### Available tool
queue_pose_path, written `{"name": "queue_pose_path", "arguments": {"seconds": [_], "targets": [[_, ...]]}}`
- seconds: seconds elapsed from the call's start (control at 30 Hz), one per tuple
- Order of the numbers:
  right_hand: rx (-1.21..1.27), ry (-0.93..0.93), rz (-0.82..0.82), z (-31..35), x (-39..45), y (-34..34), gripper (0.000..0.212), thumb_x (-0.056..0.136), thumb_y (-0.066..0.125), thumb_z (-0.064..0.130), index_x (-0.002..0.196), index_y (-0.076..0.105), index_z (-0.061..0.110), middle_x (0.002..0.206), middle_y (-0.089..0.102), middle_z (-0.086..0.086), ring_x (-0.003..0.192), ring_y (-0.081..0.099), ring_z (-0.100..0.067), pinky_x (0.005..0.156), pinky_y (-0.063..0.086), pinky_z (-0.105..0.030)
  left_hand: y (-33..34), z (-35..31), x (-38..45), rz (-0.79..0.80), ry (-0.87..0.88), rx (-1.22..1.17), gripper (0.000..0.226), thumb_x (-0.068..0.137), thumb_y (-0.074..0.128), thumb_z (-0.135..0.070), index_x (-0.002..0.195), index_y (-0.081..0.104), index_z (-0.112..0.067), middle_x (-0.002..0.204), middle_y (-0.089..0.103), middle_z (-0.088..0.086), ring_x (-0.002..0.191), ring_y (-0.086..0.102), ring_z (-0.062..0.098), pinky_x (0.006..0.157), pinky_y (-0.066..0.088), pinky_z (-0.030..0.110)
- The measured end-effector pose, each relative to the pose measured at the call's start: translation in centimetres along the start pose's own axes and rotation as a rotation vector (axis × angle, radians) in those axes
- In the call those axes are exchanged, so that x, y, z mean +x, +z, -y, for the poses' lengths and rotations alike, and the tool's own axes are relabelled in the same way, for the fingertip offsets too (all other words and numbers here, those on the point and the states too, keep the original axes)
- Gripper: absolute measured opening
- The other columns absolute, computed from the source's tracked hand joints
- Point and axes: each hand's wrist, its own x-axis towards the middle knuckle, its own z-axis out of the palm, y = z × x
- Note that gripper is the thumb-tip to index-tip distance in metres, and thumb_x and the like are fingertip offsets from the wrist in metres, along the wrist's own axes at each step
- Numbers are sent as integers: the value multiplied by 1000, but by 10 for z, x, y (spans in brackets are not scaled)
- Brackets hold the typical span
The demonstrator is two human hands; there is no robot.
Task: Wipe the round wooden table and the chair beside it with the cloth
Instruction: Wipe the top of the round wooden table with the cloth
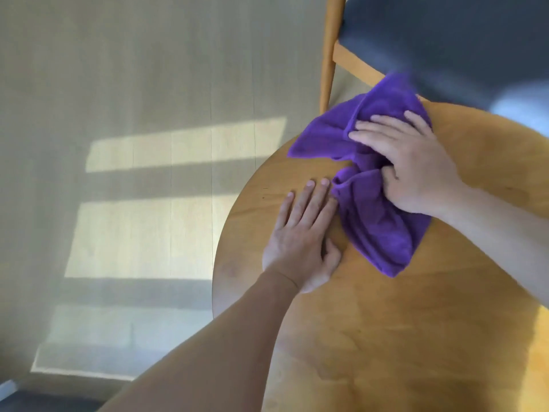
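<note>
Low in the frame, the left hand [303, 236] lies flat, bracing the round wooden table [386, 337], while the right hand [407, 165] bunches the purple cloth [377, 221] at center-right; broad overlapping strokes should reach the chair [439, 40] upper right.

cloth [377, 215] on table [386, 337] far edge, R hand [413, 165] on cloth, L hand [303, 242] just left, chair [430, 40] behind table
</note>
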Motion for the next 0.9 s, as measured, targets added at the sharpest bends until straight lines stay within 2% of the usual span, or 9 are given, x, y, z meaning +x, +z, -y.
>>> {"name": "queue_pose_path", "arguments": {"seconds": [0.13, 0.23, 0.33, 0.5, 0.63, 0.7, 0.73, 0.8, 0.9], "targets": [[-11, 422, -302, 32, 9, 18, 67, 74, 44, 11, 139, 55, 22, 147, 54, 5, 143, 40, -20, 123, 16, -49, 0, 1, -1, -10, -6, -33, 76, 83, 42, -35, 156, 39, -13, 171, 21, 6, 160, 11, 24, 129, 11, 48], [-3, 551, -374, 53, 17, 29, 66, 76, 44, 12, 140, 53, 21, 149, 52, 5, 143, 39, -20, 123, 15, -50, 2, 2, 0, -13, -21, -41, 75, 85, 41, -34, 155, 41, -10, 170, 24, 7, 160, 11, 22, 129, 10, 47], [-45, 491, -344, 47, 13, 30, 68, 74, 43, 15, 141, 51, 20, 150, 51, 4, 143, 39, -22, 122, 16, -52, 3, 1, -2, -14, -22, -50, 74, 84, 44, -33, 154, 42, -9, 170, 25, 7, 160, 11, 22, 129, 10, 46], [-84, 173, -246, 11, 10, 18, 70, 70, 42, 15, 138, 54, 18, 146, 54, 0, 139, 44, -24, 120, 23, -50, 6, 2, -3, -19, -3, -53, 73, 84, 48, -34, 154, 41, -11, 171, 22, 6, 160, 10, 23, 129, 10, 48], [-26, 423, -379, 22, 17, 21, 66, 72, 44, 14, 136, 56, 19, 145, 55, 3, 140, 43, -19, 122, 20, -46, 8, 1, -1, -20, 4, -39, 75, 84, 46, -36, 155, 39, -12, 171, 22, 7, 160, 9, 24, 129, 10, 48], [20, 553, -423, 38, 23, 25, 59, 80, 47, 23, 139, 54, 20, 149, 52, 4, 143, 38, -17, 124, 14, -46, 9, 2, -2, -22, 6, -44, 74, 85, 46, -36, 154, 39, -11, 170, 25, 7, 160, 10, 25, 129, 10, 49], [4, 538, -387, 43, 23, 26, 58, 86, 49, 32, 142, 51, 20, 151, 49, 4, 145, 35, -19, 125, 12, -47, 9, 2, -2, -21, 6, -48, 73, 85, 46, -36, 153, 40, -10, 169, 27, 7, 160, 10, 25, 129, 11, 49], [-69, 369, -237, 39, 17, 25, 63, 91, 47, 46, 148, 43, 20, 156, 42, 1, 148, 31, -22, 124, 12, -51, 8, 2, 0, -25, 12, -60, 72, 86, 45, -35, 153, 40, -10, 167, 31, 6, 160, 11, 26, 129, 11, 50], [-148, 78, -55, 13, 7, 12, 67, 90, 44, 45, 152, 36, 20, 159, 38, 0, 149, 29, -23, 123, 14, -51, 6, 2, 1, -22, 16, -76, 67, 87, 43, -35, 150, 42, -11, 167, 31, 7, 160, 12, 26, 129, 12, 51]]}}
